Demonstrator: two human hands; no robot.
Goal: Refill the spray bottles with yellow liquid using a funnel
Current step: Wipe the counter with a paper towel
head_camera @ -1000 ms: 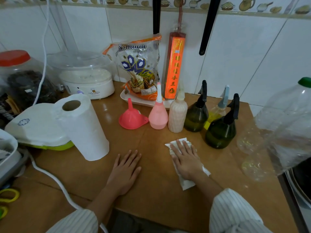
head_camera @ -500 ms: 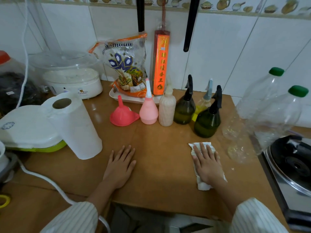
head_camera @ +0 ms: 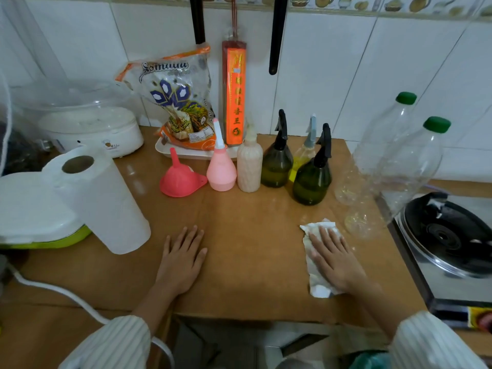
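Two dark green spray bottles point(head_camera: 277, 163) point(head_camera: 312, 179) with black triggers stand at the back of the brown counter, and a clear one with yellow liquid point(head_camera: 303, 155) stands behind them. A pink funnel point(head_camera: 181, 179) lies upside down to their left, beside a pink squeeze bottle point(head_camera: 221, 169) and a cream bottle point(head_camera: 249, 166). My right hand point(head_camera: 332, 258) presses flat on a crumpled white paper towel point(head_camera: 316, 283) in front of the bottles. My left hand point(head_camera: 182, 258) rests flat on the bare counter, holding nothing.
Two large clear plastic bottles with green caps point(head_camera: 407, 166) stand at the right, next to a gas stove point(head_camera: 450, 235). A paper towel roll point(head_camera: 103, 201) and white appliances point(head_camera: 90, 129) stand at the left. A snack bag point(head_camera: 178, 99) on a tray and a red incense pack point(head_camera: 234, 94) lean on the tiled wall.
My right hand has slid the paper towel to the right across the counter, from in front of the cream bottle to near the clear bottles. My left hand stayed put.
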